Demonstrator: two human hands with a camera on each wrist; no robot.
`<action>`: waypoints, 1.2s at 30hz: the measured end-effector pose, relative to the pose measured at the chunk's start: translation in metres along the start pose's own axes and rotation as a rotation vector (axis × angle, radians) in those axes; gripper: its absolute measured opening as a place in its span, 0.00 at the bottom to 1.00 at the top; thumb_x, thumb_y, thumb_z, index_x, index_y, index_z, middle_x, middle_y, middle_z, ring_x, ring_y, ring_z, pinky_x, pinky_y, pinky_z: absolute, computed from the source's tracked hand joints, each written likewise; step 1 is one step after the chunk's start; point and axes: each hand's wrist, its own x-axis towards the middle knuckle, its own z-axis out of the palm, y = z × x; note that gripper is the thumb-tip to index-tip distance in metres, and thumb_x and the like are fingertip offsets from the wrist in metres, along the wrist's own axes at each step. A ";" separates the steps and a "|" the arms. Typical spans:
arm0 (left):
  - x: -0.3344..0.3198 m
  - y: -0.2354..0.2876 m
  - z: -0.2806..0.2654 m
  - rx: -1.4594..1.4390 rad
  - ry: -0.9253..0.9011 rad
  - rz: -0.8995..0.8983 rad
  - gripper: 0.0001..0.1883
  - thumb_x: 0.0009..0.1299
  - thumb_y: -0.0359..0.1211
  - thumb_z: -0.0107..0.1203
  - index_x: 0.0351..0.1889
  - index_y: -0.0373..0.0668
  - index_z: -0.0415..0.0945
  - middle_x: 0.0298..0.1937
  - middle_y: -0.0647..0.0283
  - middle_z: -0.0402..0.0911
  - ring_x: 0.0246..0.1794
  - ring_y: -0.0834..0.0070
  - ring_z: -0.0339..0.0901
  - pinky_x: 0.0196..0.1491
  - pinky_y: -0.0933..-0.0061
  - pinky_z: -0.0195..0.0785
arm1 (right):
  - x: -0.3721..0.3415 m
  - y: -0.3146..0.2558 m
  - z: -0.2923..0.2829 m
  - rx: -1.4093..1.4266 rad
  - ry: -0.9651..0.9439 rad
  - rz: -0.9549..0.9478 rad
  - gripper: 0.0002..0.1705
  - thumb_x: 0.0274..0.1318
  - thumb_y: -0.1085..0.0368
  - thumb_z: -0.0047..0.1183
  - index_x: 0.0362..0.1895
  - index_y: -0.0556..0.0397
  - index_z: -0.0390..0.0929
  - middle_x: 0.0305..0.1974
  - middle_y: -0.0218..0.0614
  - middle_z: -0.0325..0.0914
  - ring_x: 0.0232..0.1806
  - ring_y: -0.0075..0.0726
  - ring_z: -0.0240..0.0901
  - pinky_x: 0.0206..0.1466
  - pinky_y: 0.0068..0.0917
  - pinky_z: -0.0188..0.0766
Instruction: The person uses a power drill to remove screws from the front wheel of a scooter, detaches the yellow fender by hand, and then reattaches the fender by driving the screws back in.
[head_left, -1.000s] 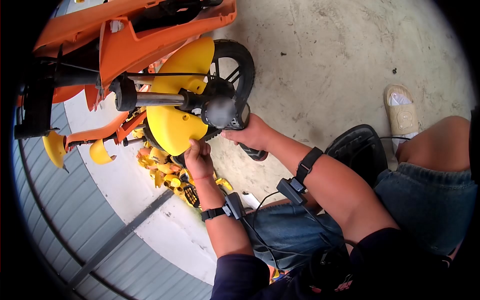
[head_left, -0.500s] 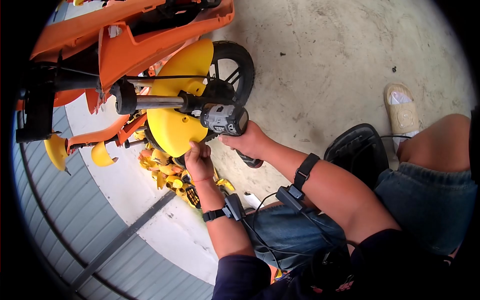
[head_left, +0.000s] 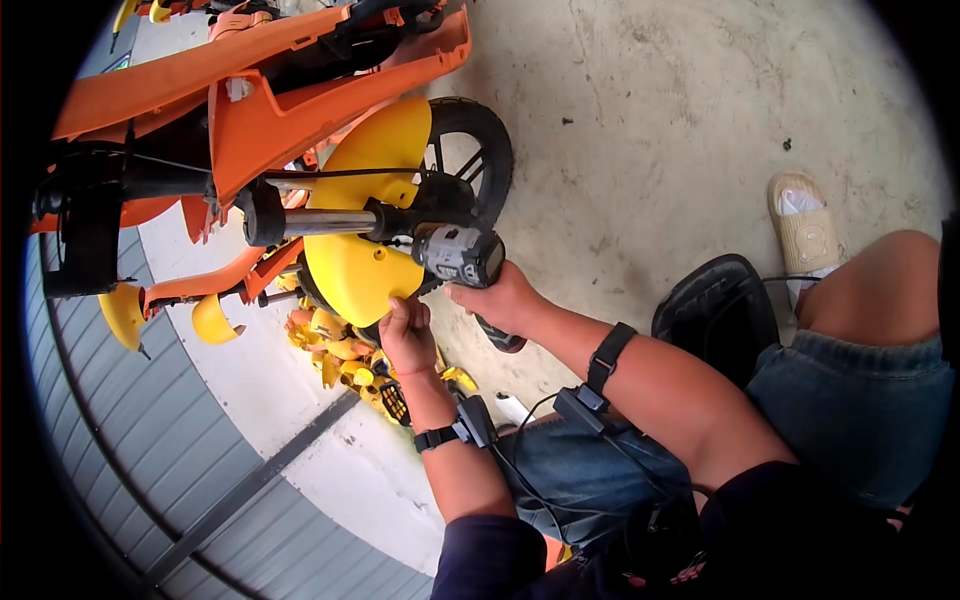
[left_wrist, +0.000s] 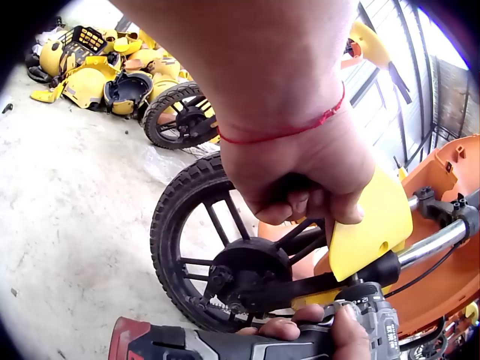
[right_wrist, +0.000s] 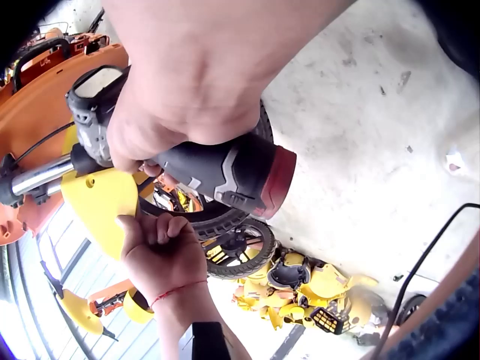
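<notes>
In the head view my right hand [head_left: 505, 300] grips the handle of a grey and black cordless drill [head_left: 460, 255]. Its front end points at the yellow front fender [head_left: 360, 275], beside the fork tube [head_left: 330, 222]. The left wrist view shows the drill's nose [left_wrist: 364, 292] right at the fender's edge, below a small hole. With thumb and curled fingers, my left hand [right_wrist: 165, 255] pinches the fender's lower edge. Behind the drill is the black spoked wheel [left_wrist: 225, 255]. Whatever the bit meets is hidden.
Orange body panels [head_left: 290, 110] rise above the fork. A second wheel [left_wrist: 176, 116] and a heap of yellow parts [left_wrist: 94, 75] lie beyond. A black seat-like piece [head_left: 715, 310] is beside my leg, and cables [head_left: 530, 490] run from the wrist cameras.
The bike, hands and drill sit slightly lower in the head view. The drill has tilted, showing more of its side, and a bit of metal now shows between its nose and the fender.
</notes>
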 end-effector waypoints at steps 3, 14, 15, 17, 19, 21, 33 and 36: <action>-0.001 0.003 0.008 0.013 0.042 -0.013 0.17 0.80 0.40 0.51 0.30 0.42 0.67 0.23 0.71 0.59 0.24 0.79 0.54 0.31 0.75 0.51 | 0.007 -0.008 -0.001 -0.010 -0.037 0.015 0.15 0.56 0.63 0.67 0.44 0.56 0.80 0.31 0.29 0.80 0.30 0.24 0.75 0.37 0.27 0.75; 0.003 0.004 0.002 0.113 0.025 -0.122 0.22 0.82 0.43 0.48 0.23 0.49 0.59 0.21 0.74 0.53 0.22 0.81 0.48 0.29 0.75 0.46 | 0.012 -0.001 -0.051 -0.211 -0.143 0.119 0.15 0.49 0.60 0.67 0.36 0.57 0.82 0.26 0.34 0.81 0.25 0.29 0.76 0.33 0.32 0.74; 0.003 0.004 0.003 0.106 0.050 -0.136 0.23 0.82 0.44 0.48 0.23 0.49 0.59 0.21 0.74 0.53 0.22 0.81 0.48 0.29 0.75 0.46 | 0.014 -0.004 -0.055 -0.241 -0.152 0.128 0.14 0.49 0.60 0.67 0.35 0.57 0.82 0.25 0.34 0.81 0.24 0.30 0.77 0.32 0.32 0.74; 0.002 0.000 0.007 0.090 0.101 -0.161 0.23 0.82 0.47 0.47 0.23 0.49 0.59 0.21 0.74 0.52 0.22 0.81 0.47 0.29 0.75 0.45 | 0.013 -0.015 -0.066 -0.208 -0.211 0.223 0.13 0.50 0.61 0.67 0.35 0.57 0.82 0.26 0.35 0.81 0.24 0.30 0.77 0.32 0.32 0.73; 0.002 0.000 0.024 0.007 0.207 -0.116 0.25 0.79 0.54 0.49 0.26 0.50 0.60 0.21 0.74 0.52 0.21 0.82 0.47 0.28 0.76 0.45 | 0.013 -0.016 -0.071 0.030 -0.279 0.278 0.16 0.52 0.62 0.68 0.42 0.55 0.82 0.36 0.35 0.84 0.25 0.28 0.75 0.31 0.31 0.74; 0.006 -0.002 0.031 -0.003 0.276 -0.031 0.24 0.78 0.54 0.51 0.27 0.49 0.61 0.21 0.75 0.53 0.21 0.82 0.48 0.27 0.76 0.46 | 0.006 -0.030 -0.074 0.105 -0.292 0.337 0.16 0.55 0.63 0.66 0.47 0.53 0.81 0.45 0.35 0.85 0.28 0.25 0.75 0.35 0.27 0.75; 0.009 -0.015 0.024 0.033 0.329 -0.132 0.22 0.77 0.52 0.54 0.32 0.46 0.67 0.22 0.74 0.60 0.21 0.82 0.54 0.27 0.75 0.52 | 0.003 -0.035 -0.059 0.005 -0.337 0.160 0.25 0.51 0.70 0.66 0.55 0.56 0.80 0.40 0.33 0.84 0.30 0.27 0.75 0.39 0.28 0.75; -0.008 0.007 0.026 -0.060 0.273 -0.390 0.17 0.79 0.47 0.52 0.43 0.42 0.74 0.28 0.72 0.66 0.26 0.80 0.60 0.33 0.74 0.57 | -0.002 -0.034 -0.052 0.023 -0.362 0.132 0.26 0.51 0.69 0.65 0.58 0.55 0.79 0.45 0.35 0.85 0.30 0.25 0.74 0.39 0.27 0.76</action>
